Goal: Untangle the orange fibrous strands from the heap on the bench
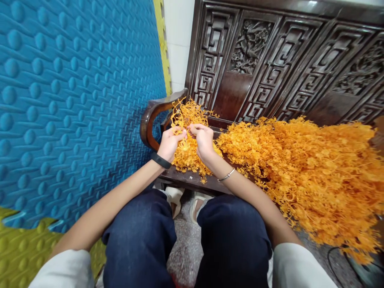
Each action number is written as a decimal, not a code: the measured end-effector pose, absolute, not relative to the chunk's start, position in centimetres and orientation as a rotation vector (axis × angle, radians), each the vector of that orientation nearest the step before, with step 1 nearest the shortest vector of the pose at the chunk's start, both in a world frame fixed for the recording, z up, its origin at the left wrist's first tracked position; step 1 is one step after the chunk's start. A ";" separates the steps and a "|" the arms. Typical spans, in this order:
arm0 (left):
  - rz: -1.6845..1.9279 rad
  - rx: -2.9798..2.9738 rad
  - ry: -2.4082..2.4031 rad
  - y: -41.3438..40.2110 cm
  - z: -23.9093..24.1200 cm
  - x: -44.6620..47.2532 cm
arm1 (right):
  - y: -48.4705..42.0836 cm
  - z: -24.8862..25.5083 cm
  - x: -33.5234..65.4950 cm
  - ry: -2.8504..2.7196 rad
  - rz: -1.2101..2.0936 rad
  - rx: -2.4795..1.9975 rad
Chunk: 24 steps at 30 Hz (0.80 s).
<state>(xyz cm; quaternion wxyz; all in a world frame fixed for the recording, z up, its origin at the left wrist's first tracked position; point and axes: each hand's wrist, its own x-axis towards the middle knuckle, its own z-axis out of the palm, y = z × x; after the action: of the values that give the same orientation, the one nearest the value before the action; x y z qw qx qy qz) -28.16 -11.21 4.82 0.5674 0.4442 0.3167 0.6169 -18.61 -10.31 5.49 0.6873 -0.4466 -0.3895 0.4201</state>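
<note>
My left hand (170, 143) and my right hand (204, 140) are close together over the left end of a dark carved wooden bench (192, 181). Both pinch a thin orange plastic sprig piece (182, 120) between their fingers. A small heap of the same orange pieces (187, 160) lies just below my hands. A very large pile of orange plastic sprigs (315, 168) covers the bench to the right. A black band sits on my left wrist and a silver bangle on my right wrist.
A blue embossed foam mat (75, 100) stands upright at the left, with a yellow-green mat (21, 248) below it. The bench's curved armrest (150, 116) is beside my left hand. My knees in dark jeans (141, 236) fill the foreground. A black cable (333, 260) lies on the floor at the right.
</note>
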 end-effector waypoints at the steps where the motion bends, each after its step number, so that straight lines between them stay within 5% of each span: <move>1: 1.446 1.024 0.745 -11.2 4.9 -28.0 | -10.1 5.4 -18.6 -0.864 0.933 -0.989; 17: 1.347 1.041 0.760 -12.7 4.9 -27.4 | -5.9 6.2 -14.9 -0.509 0.689 -1.103; 24: 1.283 1.258 0.800 -12.4 4.2 -29.0 | -5.4 2.3 -10.9 -1.035 0.786 -1.482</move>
<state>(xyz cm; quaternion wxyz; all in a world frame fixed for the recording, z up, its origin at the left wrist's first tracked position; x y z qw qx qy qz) -28.99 -12.42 4.23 0.5541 0.5323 0.3386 0.5431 -10.90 -5.41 2.34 0.5525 -0.6266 -0.4378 0.3323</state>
